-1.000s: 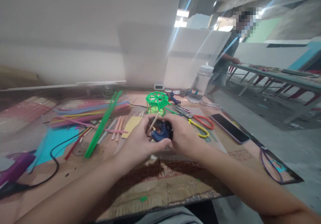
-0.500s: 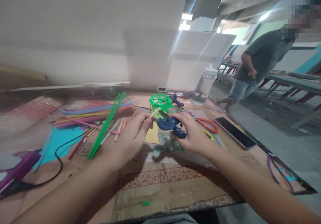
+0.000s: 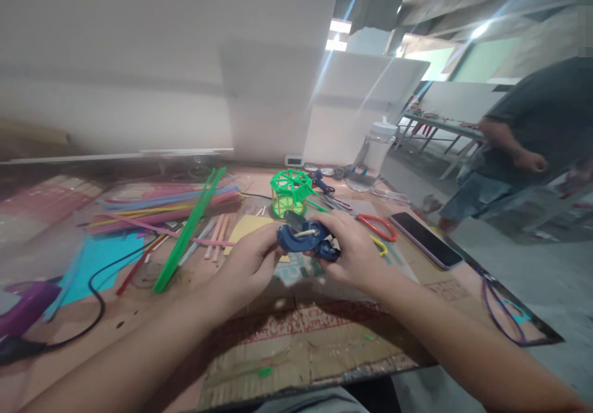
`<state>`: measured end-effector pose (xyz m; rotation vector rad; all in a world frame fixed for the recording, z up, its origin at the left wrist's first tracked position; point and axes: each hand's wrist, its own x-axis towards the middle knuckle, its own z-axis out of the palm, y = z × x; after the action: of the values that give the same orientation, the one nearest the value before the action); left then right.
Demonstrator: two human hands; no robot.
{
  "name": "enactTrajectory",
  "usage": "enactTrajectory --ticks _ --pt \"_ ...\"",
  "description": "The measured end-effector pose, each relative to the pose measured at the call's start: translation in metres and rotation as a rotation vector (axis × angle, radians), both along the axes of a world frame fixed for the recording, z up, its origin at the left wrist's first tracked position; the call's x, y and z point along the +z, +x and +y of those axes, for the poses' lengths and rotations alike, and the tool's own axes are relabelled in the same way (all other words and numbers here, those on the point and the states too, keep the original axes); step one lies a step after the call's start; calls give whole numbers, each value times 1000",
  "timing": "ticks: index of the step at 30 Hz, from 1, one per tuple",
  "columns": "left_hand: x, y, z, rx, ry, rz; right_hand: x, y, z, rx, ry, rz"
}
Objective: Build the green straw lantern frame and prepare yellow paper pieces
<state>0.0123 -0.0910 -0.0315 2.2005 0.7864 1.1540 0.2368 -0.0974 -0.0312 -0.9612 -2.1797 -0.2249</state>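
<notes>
In my right hand (image 3: pixel 354 249) is a blue hand cutter (image 3: pixel 296 240) with a curved jaw and a dark blade (image 3: pixel 293 220). A thin pale stick (image 3: pixel 306 233) lies across the cutter's jaw. My left hand (image 3: pixel 254 249) is closed at the jaw's left end, in line with the stick; its fingertips are partly hidden. Just behind the cutter stands a small green round frame (image 3: pixel 291 183) with spoked top and base, joined by thin uprights. A yellow sheet (image 3: pixel 248 229) lies under and beside my left hand.
Left are green strips (image 3: pixel 188 234), coloured sticks (image 3: pixel 171 206), a blue sheet (image 3: pixel 104 258) and a purple glue gun (image 3: pixel 30 308). Right are red-handled pliers (image 3: pixel 377 226), a phone (image 3: pixel 426 240) and a water bottle (image 3: pixel 373 154). A person (image 3: pixel 532 129) stands beyond the table.
The cutter and stick have come lower and closer to me, and the stick now lies within the jaw. My left hand has moved against the cutter. The person has shifted right in view.
</notes>
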Motion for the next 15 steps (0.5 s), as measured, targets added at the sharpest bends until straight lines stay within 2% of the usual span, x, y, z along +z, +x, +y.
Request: enactTrajectory --ticks 5,9,15 --pt "-3 1 0 19 1 0 -1 -3 -1 26 -45 48" --pt "-1 -1 -1 67 -17 26 0 -5 -4 1 -240 83" --pt "5 3 -7 127 -156 106 3 -9 -4 -31 -509 106"
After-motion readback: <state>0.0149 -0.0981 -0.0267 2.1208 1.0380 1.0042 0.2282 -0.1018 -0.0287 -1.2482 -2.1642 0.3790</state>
